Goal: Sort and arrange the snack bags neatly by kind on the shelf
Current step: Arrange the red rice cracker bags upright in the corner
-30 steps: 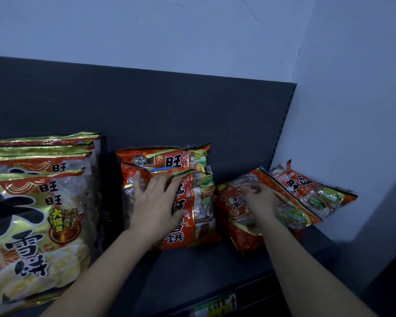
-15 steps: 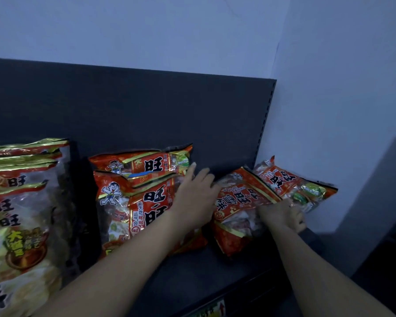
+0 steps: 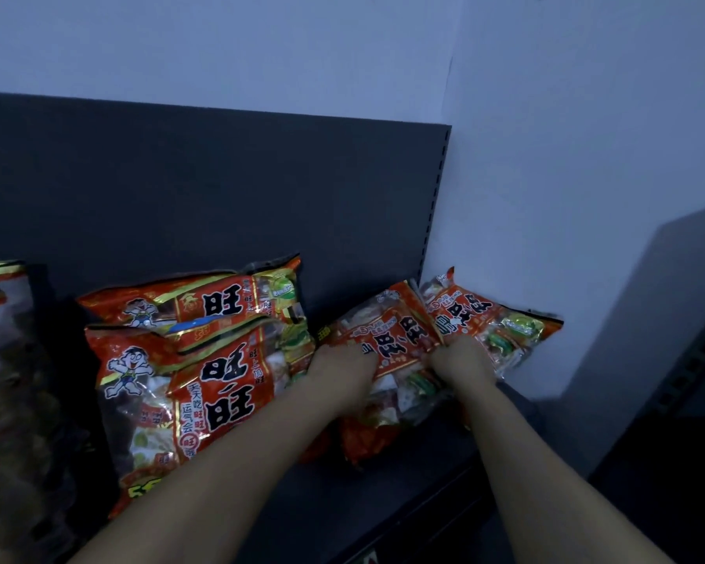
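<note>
Two red snack bags stand upright on the dark shelf [image 3: 383, 502]: a front bag [image 3: 204, 396] and one behind it [image 3: 220, 303]. To their right a tilted red snack bag [image 3: 395, 339] lies with my left hand [image 3: 342, 376] gripping its left edge and my right hand [image 3: 460, 360] gripping its right edge. Another red bag [image 3: 501, 323] lies slanted behind it, against the white side wall. The fingers of both hands curl into the bag and are partly hidden.
Large gold-and-clear snack bags [image 3: 5, 360] stand at the far left, blurred. A dark back panel [image 3: 220, 189] rises behind the bags. The white wall [image 3: 587, 156] closes the shelf on the right. Bare shelf surface lies in front of the tilted bag.
My left hand left the upright red bags and moved right onto the tilted bag's left edge. My right hand shifted up to its right edge. The view panned right.
</note>
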Demonstrator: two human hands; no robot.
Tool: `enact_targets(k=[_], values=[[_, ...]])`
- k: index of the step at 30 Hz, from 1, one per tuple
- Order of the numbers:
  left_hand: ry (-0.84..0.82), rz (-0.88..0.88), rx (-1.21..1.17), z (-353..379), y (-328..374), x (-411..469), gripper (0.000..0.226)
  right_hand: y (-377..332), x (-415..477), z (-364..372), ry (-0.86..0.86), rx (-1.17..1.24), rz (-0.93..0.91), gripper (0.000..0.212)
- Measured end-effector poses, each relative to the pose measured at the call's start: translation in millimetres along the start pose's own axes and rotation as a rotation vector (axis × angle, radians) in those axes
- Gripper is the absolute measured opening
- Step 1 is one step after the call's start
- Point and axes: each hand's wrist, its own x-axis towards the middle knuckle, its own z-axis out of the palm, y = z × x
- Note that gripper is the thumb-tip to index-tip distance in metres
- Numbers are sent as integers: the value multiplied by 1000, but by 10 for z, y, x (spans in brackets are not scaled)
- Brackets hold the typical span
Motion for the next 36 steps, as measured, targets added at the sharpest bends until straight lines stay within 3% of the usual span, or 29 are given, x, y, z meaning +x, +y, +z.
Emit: enact_targets(k=[4,10,14,22,30,36], values=[[20,-36,-226,-135,-48,147,39,-152,-127,-262,142,-23,-125,15],[352,-202,-566,-337,19,455,20,-284,-373,-809,481,-189,-189,30],[297,-219,-592,-331,149,722,33,-212,-400,-1041,664,-265,-159,33],[71,-185,-668,-74,284,1189,39,15,-350,-1042,661,-304,-30,34],[20,-30,-865,89,218,1371,81,86,-304,-1007,688,-295,23,30],[-7,-46,-705,141,121,1484,65,132,-276,-979,709,-251,25,31]])
